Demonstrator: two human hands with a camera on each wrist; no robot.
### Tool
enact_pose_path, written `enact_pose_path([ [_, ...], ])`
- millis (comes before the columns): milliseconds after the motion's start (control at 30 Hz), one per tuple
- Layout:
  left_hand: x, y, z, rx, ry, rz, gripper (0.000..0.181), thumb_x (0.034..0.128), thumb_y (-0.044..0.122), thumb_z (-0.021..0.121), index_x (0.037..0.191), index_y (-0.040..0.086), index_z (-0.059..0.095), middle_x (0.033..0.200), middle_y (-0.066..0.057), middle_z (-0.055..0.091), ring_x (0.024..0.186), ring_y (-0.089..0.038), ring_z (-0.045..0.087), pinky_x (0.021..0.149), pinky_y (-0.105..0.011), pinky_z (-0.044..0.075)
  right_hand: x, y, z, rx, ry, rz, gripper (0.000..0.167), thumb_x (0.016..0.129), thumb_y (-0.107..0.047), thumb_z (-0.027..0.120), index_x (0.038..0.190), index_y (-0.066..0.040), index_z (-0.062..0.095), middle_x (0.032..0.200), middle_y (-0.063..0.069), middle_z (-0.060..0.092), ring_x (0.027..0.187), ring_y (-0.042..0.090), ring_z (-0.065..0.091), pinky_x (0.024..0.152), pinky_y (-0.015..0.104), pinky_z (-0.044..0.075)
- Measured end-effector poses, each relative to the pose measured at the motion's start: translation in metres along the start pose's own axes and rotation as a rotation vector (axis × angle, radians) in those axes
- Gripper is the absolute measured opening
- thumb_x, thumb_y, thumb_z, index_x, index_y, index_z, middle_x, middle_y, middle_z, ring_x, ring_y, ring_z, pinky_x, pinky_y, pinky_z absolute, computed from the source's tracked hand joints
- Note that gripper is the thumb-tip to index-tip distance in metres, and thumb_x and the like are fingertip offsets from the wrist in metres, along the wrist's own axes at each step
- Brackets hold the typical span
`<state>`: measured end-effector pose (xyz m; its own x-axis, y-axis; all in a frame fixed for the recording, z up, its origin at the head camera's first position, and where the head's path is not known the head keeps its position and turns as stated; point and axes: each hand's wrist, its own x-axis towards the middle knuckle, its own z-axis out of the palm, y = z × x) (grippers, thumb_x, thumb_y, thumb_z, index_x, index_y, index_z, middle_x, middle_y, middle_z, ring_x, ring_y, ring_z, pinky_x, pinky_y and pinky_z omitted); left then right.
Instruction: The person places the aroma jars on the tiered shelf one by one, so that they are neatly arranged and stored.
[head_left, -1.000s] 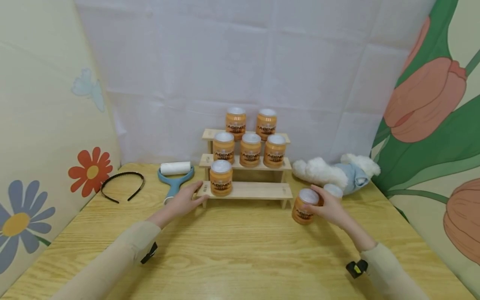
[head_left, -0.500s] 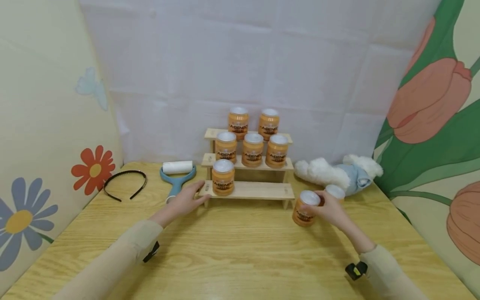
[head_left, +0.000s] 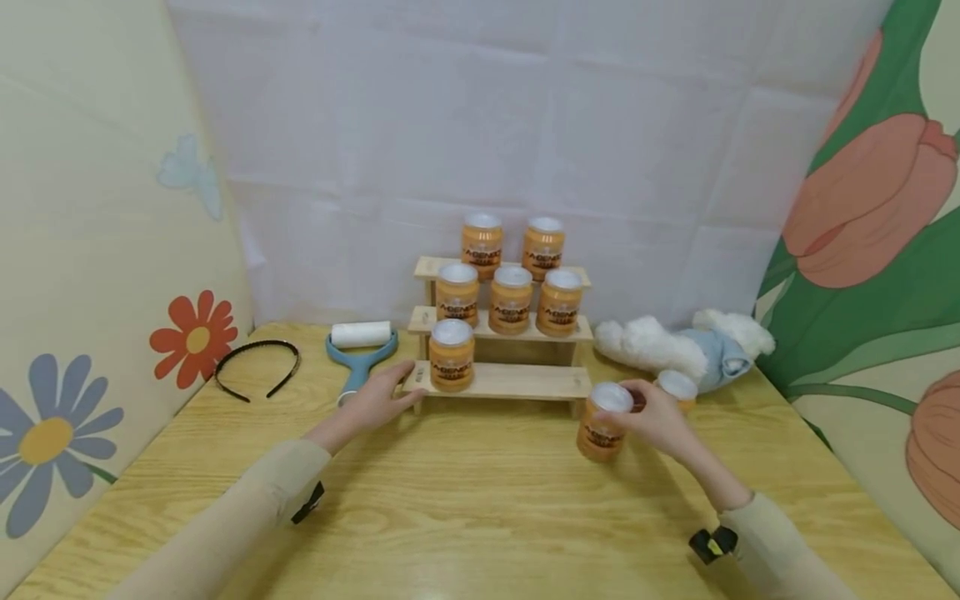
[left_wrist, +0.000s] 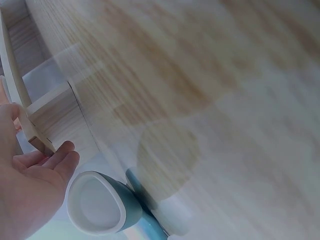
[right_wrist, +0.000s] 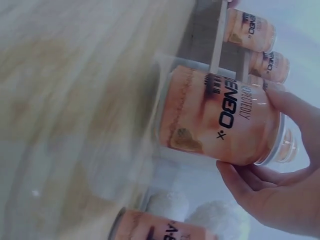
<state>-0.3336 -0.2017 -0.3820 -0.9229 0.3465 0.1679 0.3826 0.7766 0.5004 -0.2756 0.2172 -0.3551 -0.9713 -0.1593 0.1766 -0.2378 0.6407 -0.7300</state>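
My right hand (head_left: 660, 419) holds an orange jar (head_left: 602, 433) with a white lid, thumb and fingers around its upper part. It is just right of the three-tier wooden rack (head_left: 525, 382), in front of its lowest step; whether its base touches the table cannot be told. In the right wrist view the jar (right_wrist: 220, 117) shows its printed label. My left hand (head_left: 377, 398) grips the left end of the lowest step, and the left wrist view shows fingers around the board end (left_wrist: 40, 142). One jar (head_left: 452, 357) stands at the left of that step.
Three jars stand on the middle step and two on top. Another jar (head_left: 678, 388) is behind my right hand, near a white plush toy (head_left: 660, 348) in blue. A lint roller (head_left: 362, 350) and a black headband (head_left: 258, 346) lie left on the wooden table (head_left: 465, 508).
My right hand has shifted the held jar slightly left and nearer to me, closer to the rack's right end. The left hand stays at the rack. The head view has turned a little.
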Motion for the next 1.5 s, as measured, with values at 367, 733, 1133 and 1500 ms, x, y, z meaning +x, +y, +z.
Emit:
enact_pose_path([
  [367,-0.001,0.001,-0.001,0.011,0.012,0.006,0.072,0.0957,0.039,0.052,0.142,-0.01,0.029,0.142,-0.031,0.037,0.123,-0.043,0.046,0.101,-0.052,0.042,0.015,-0.036,0.005,0.137,0.061,-0.082,0.067,0.078,-0.034,0.077,0.132,-0.005,0.051,0.121,0.016,0.06,0.104,0.029,0.061,0.079,0.032,0.055],
  [733,-0.001,0.002,0.001,0.006,0.019,0.001,0.071,0.0957,0.037,0.053,0.142,-0.011,0.029,0.142,-0.03,0.037,0.124,-0.042,0.046,0.102,-0.051,0.042,0.035,-0.064,0.023,0.263,0.091,-0.116,0.063,0.077,-0.03,0.078,0.129,-0.007,0.053,0.119,0.014,0.059,0.104,0.026,0.06,0.082,0.03,0.054],
  [1133,-0.002,0.002,0.0,0.001,0.023,0.007,0.069,0.0956,0.036,0.054,0.142,-0.01,0.03,0.142,-0.03,0.037,0.124,-0.042,0.046,0.101,-0.051,0.042,0.055,-0.081,0.046,0.341,0.077,-0.139,0.061,0.08,-0.023,0.076,0.132,-0.003,0.052,0.119,0.016,0.06,0.102,0.025,0.059,0.081,0.031,0.053],
  [1500,-0.004,0.004,0.0,-0.01,0.023,0.011,0.068,0.0956,0.033,0.055,0.142,-0.01,0.029,0.143,-0.03,0.036,0.125,-0.042,0.045,0.102,-0.051,0.042,0.069,-0.087,0.069,0.337,0.057,-0.09,0.064,0.08,-0.024,0.076,0.134,-0.003,0.05,0.121,0.016,0.061,0.105,0.026,0.059,0.084,0.034,0.053],
])
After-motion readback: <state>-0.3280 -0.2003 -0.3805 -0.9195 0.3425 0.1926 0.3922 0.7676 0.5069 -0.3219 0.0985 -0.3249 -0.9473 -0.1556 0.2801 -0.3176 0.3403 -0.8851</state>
